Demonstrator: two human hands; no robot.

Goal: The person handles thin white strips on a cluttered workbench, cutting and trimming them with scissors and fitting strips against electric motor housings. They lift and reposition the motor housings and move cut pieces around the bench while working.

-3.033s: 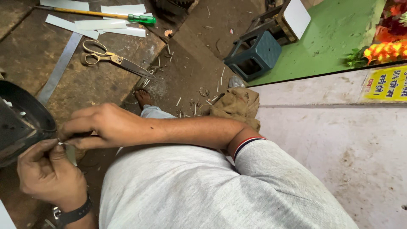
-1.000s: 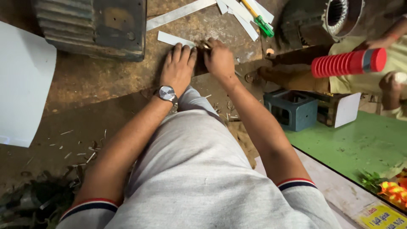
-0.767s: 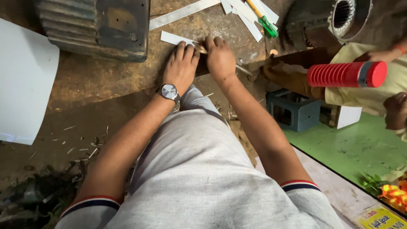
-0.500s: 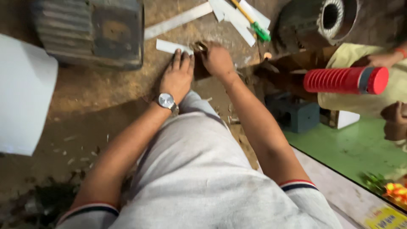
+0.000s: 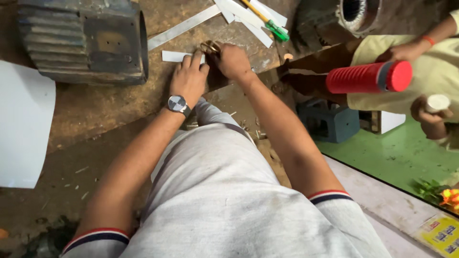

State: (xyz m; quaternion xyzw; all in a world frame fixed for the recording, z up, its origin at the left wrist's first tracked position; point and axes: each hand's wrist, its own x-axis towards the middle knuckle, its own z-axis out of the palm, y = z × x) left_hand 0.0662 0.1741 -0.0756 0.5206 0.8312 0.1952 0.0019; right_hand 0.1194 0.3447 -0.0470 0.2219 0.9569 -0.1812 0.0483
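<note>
I am pressing my left hand (image 5: 189,81) flat, palm down and fingers spread, on the rusty workbench (image 5: 95,105); it is clenching nothing, and its fingertips are lying on the near end of a small white paper strip (image 5: 173,56). My right hand (image 5: 233,61) is sitting just beside it, fingers curled over the brass-coloured handles of a pair of scissors (image 5: 210,47). Only the handle loops are showing above my knuckles; the blades are hidden under the hand, so I cannot tell how firmly I am grasping them. The scissors are lying at the far edge of my right hand, between both hands' fingertips, and next to the strip's right end.

A wristwatch (image 5: 177,103) is sitting on my left wrist. A grey ribbed motor housing (image 5: 81,40) is standing to the left, well apart from my hands. A long metal strip (image 5: 184,26) is running diagonally beyond the paper. A green-handled screwdriver (image 5: 273,26) is lying on loose white strips further back. At right, another person's hand is holding a red ribbed flask (image 5: 368,77).
</note>
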